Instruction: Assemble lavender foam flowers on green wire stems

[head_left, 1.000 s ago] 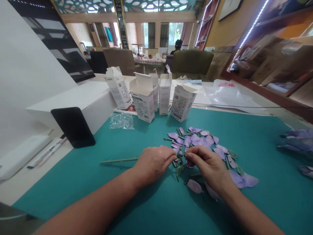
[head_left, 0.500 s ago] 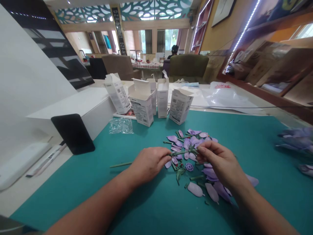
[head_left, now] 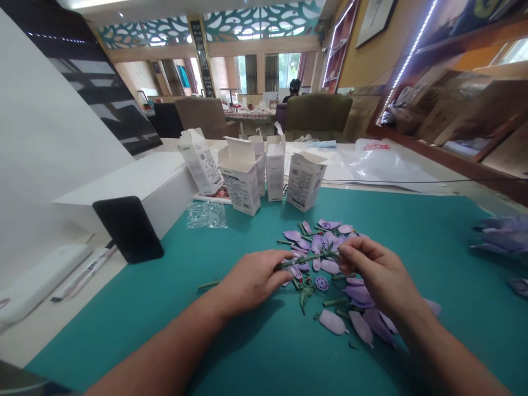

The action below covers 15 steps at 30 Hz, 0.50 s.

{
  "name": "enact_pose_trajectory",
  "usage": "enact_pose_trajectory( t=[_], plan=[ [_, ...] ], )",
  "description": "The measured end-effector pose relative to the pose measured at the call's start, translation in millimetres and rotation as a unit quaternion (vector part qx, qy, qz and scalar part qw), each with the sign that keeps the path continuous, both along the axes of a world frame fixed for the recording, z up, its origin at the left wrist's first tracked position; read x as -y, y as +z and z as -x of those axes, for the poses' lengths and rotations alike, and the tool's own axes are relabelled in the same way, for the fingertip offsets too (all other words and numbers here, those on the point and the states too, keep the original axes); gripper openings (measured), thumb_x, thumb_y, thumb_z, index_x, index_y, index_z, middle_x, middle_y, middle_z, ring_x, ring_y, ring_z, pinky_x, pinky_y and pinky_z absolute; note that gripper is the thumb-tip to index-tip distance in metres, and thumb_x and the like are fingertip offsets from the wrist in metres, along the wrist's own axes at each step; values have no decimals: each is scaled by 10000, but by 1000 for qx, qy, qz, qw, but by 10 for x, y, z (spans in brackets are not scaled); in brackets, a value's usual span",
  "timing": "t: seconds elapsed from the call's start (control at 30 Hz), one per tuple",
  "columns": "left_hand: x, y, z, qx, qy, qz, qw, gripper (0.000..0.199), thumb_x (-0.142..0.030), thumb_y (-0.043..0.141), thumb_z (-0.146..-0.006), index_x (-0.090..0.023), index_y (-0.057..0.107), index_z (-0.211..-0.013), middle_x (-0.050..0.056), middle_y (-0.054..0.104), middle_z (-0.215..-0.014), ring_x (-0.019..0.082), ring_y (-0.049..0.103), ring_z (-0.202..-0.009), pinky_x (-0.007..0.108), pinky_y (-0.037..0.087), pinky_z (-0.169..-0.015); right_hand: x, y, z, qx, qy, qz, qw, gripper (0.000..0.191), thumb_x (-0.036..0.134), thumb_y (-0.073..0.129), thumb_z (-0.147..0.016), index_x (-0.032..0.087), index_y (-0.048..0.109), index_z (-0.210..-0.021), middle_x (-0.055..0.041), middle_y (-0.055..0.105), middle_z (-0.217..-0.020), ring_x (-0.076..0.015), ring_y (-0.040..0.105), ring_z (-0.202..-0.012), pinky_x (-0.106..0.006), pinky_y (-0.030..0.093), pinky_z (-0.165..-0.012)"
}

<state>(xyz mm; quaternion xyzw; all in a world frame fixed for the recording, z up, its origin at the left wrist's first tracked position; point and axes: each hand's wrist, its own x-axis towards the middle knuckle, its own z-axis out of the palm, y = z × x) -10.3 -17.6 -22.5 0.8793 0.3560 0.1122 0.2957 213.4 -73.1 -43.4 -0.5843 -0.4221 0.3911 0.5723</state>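
Note:
A long green artificial flower stem [head_left: 307,259] runs through my left hand [head_left: 251,278], and its far end pokes out on the left side of that hand. My right hand [head_left: 377,269] pinches the stem's other end between fingertips and thumb. Beneath the hands lies a loose heap of lilac foam petals [head_left: 330,242] on a teal cutting mat [head_left: 124,335]. Among them are green leaves [head_left: 306,297], short stem pieces [head_left: 335,302] and a purple perforated disc [head_left: 322,284].
Several open white cardboard boxes [head_left: 240,179] stand at the mat's far edge, beside a crumpled clear plastic bag [head_left: 206,215]. A black tablet [head_left: 127,230] leans on the left, and lilac flowers [head_left: 503,236] lie at the right edge.
Both hands have moved apart and slightly right, and the stem now lies in both hands. Less of it sticks out to the left of my left hand. The petals under my right hand are more exposed.

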Motion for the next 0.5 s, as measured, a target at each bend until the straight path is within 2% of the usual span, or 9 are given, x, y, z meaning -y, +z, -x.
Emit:
enact_pose_trajectory(
  t=[0.1,0.17,0.27,0.5],
  plan=[
    [-36,23,27,28,-2,53,998,318,-320,433,-910,-195,634,-1122,63,666,-1121,233,592,-1003,308,417,-831,-9,-29,-51,-30,-21,-16,999,377,501,800,-574,169,646,-666,2,582,-570,-104,522,-501,-218,458,-477],
    [-53,32,26,51,-1,101,994,311,-295,410,-908,-174,665,-1039,49,690,-933,190,604,-844,273,421,-748,-25,-58,-87,-60,-32,-21,997,378,490,805,-577,173,663,-724,3,588,-594,-98,522,-496,-211,455,-468],
    [-68,36,16,101,20,181,978,286,-300,442,-882,-148,671,-963,4,612,-695,129,527,-623,234,393,-615,-49,-89,-143,-96,-48,-33,994,433,523,785,-594,185,680,-843,-4,609,-656,-97,531,-499,-207,451,-451],
    [-78,-40,9,261,72,366,890,353,-383,536,-831,-147,572,-1091,-66,479,-579,43,324,-415,182,225,-416,-71,-117,-257,-98,-70,-31,992,442,534,787,-579,183,688,-829,-15,617,-692,-93,532,-502,-204,442,-446]
  ],
)
